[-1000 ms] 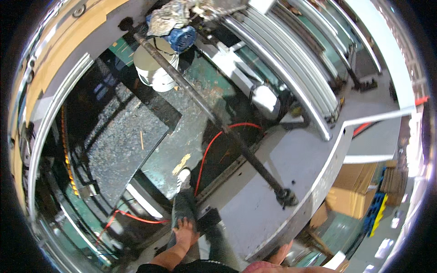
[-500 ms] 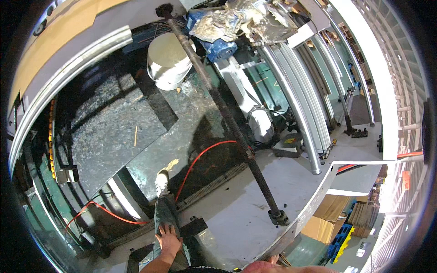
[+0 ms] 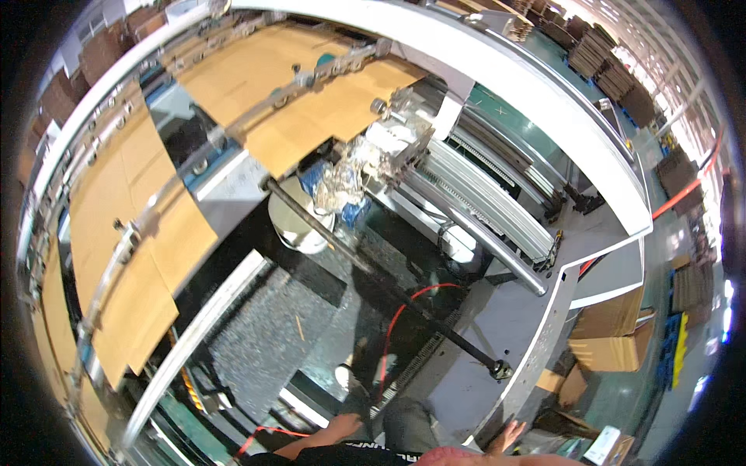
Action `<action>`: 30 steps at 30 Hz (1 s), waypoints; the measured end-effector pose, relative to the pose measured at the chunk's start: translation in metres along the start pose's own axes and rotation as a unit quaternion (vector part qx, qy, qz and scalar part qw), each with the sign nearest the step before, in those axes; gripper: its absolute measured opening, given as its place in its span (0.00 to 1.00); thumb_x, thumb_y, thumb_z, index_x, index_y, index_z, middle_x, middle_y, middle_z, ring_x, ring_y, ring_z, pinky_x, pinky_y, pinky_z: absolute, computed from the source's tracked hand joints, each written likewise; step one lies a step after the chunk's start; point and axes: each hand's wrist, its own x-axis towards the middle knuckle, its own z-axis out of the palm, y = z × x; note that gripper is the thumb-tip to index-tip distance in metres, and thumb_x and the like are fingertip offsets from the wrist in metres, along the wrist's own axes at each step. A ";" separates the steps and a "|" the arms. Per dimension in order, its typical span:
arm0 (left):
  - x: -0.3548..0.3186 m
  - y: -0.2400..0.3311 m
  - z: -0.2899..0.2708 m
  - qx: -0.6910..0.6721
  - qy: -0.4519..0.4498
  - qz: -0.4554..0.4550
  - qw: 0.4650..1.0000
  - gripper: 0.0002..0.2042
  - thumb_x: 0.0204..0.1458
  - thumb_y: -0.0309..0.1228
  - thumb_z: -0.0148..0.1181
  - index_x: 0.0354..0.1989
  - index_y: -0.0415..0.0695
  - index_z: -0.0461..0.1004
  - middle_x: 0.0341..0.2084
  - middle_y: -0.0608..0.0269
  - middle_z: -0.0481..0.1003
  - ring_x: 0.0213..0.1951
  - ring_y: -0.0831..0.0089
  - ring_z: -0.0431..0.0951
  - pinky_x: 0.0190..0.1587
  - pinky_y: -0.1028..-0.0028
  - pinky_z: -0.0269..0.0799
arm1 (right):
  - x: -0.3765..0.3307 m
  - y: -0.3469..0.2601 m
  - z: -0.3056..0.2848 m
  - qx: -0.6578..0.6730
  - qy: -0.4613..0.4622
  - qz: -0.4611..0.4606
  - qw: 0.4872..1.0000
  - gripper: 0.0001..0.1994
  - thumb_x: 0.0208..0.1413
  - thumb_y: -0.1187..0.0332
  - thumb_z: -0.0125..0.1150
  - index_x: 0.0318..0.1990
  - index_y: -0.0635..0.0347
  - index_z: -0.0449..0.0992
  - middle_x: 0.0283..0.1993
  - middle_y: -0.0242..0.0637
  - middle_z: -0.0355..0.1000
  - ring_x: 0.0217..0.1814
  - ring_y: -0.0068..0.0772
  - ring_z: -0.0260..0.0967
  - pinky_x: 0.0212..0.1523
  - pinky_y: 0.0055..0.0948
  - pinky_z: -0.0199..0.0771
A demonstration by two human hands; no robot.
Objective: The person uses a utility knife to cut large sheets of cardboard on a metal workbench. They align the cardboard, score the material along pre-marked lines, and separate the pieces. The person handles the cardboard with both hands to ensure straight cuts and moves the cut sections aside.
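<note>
My left hand [image 3: 343, 426] is by my bent leg at the lower middle; it looks empty, its fingers loosely extended and a little smeared. Lower right, my right hand [image 3: 507, 437] has its fingers apart with nothing in them, close to the grey machine frame's edge [image 3: 536, 369]. Whether it touches that edge I cannot tell. Ahead of me a long dark rod [image 3: 371, 273] slants across the machine pit, ending in a round fitting [image 3: 501, 370]. My foot in a light shoe [image 3: 343, 377] stands down in the pit.
A white bucket [image 3: 295, 233] stands beneath the rod's far end. Nearby is a blue unit [image 3: 356, 212] partly covered by crumpled film [image 3: 342, 179]. A red hose [image 3: 394, 326] curves across the pit. Brown cardboard sheets [image 3: 151, 248] lie on the machine at left; cartons [image 3: 610, 334] stand at right.
The view has swung up and leftward, bringing the cardboard sheets into sight. My left hand has come off the knee area toward my body. More of my right hand shows, fingers spread.
</note>
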 end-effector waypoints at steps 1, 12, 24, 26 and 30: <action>-0.005 0.006 -0.026 0.017 0.008 0.024 1.000 0.21 0.53 0.44 0.48 0.48 0.41 0.69 0.41 0.46 0.74 0.45 0.49 0.73 0.47 0.56 0.68 | -0.005 -0.008 0.001 -0.067 0.012 -0.012 0.998 0.36 0.58 0.46 0.45 0.65 0.64 0.48 0.66 0.53 0.50 0.66 0.47 0.49 0.64 0.36 0.48; -0.026 0.066 -0.233 0.025 0.204 0.047 0.977 0.19 0.53 0.38 0.52 0.51 0.42 0.69 0.44 0.50 0.73 0.45 0.55 0.74 0.47 0.63 0.69 | -0.009 -0.059 0.018 -0.292 0.247 -0.022 0.924 0.31 0.60 0.54 0.47 0.62 0.70 0.52 0.61 0.55 0.57 0.63 0.51 0.55 0.61 0.41 0.56; -0.159 0.160 -0.443 -0.098 0.411 0.070 0.903 0.18 0.47 0.23 0.59 0.49 0.39 0.71 0.41 0.54 0.74 0.41 0.66 0.77 0.45 0.71 0.72 | 0.034 -0.625 0.350 0.137 0.011 -0.635 0.760 0.29 0.51 0.67 0.55 0.61 0.69 0.56 0.65 0.50 0.52 0.67 0.48 0.48 0.65 0.40 0.43; -0.172 0.182 -0.477 -0.119 0.438 0.083 0.887 0.17 0.48 0.22 0.58 0.48 0.37 0.70 0.40 0.55 0.74 0.41 0.68 0.76 0.45 0.71 0.71 | 0.043 -0.727 0.400 0.161 0.022 -0.704 0.691 0.29 0.50 0.63 0.57 0.59 0.62 0.59 0.63 0.50 0.55 0.65 0.51 0.49 0.64 0.42 0.46; -0.177 0.248 -0.561 -0.068 0.439 0.070 0.893 0.17 0.47 0.22 0.58 0.47 0.37 0.70 0.39 0.55 0.75 0.43 0.67 0.76 0.47 0.71 0.69 | 0.113 -0.869 0.510 0.001 0.056 -0.695 0.717 0.30 0.49 0.51 0.56 0.57 0.58 0.64 0.58 0.50 0.61 0.61 0.50 0.56 0.58 0.48 0.55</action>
